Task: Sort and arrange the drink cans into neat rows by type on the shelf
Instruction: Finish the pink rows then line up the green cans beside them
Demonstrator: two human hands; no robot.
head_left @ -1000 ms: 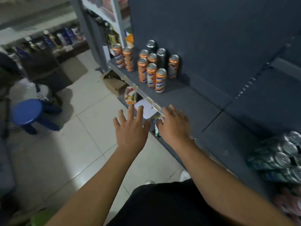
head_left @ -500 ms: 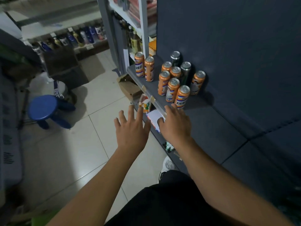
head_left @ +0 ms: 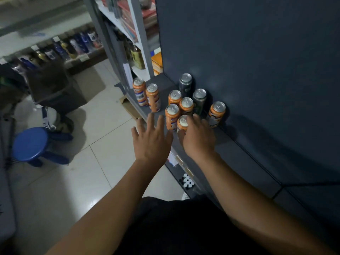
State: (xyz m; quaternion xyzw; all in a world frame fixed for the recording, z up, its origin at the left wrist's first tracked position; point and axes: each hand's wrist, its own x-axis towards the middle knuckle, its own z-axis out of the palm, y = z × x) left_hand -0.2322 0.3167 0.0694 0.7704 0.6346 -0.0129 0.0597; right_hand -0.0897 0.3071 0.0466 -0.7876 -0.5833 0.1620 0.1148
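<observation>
My right hand (head_left: 197, 138) is cupped around the nearest orange can (head_left: 182, 124), thumb on its near side and fingers (head_left: 196, 119) over its far side; whether the grip has closed I cannot tell. My left hand (head_left: 151, 140) is spread flat with fingers apart, holding nothing, just left of it. The can stands upright at the front of a cluster of orange and dark cans on the grey shelf (head_left: 239, 159).

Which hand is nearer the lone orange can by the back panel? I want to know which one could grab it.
Right. The right hand lies just in front-left of the lone orange can; the left hand is farther left, at the shelf edge.
</observation>
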